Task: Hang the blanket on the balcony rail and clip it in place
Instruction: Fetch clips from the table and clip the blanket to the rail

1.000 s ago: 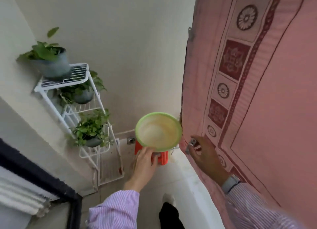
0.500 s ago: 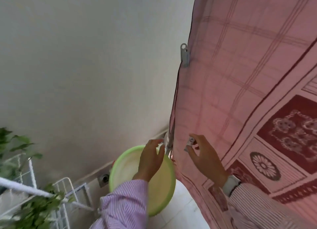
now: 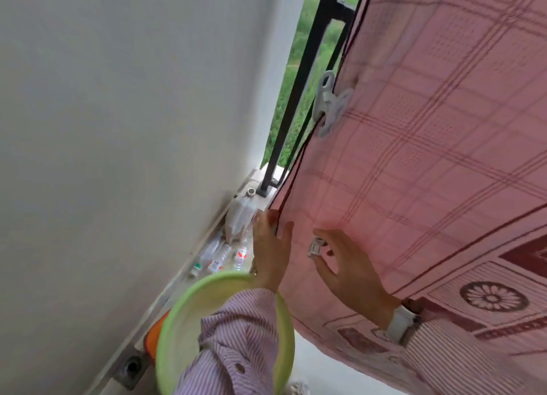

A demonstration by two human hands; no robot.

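Note:
A pink checked blanket (image 3: pixel 429 158) with dark red borders hangs over the black balcony rail (image 3: pixel 299 87) and fills the right side. A white clip (image 3: pixel 328 104) pinches its left edge higher up. My left hand (image 3: pixel 270 248) grips that same dark-trimmed edge lower down, fingers curled around it. My right hand (image 3: pixel 346 264) lies against the blanket's face and holds a second small white clip (image 3: pixel 316 246) between thumb and forefinger, a short way right of the edge.
A light green basin (image 3: pixel 183 320) sits below my left forearm on something orange (image 3: pixel 155 335). Several plastic bottles (image 3: pixel 222 252) and a clear jug (image 3: pixel 241 214) lie along the white wall (image 3: pixel 133 128). Greenery shows beyond the rail.
The view has tilted up and left, so the plant rack is gone and the rail shows. My left hand left the basin and took the blanket's edge; my right hand rose with its clip.

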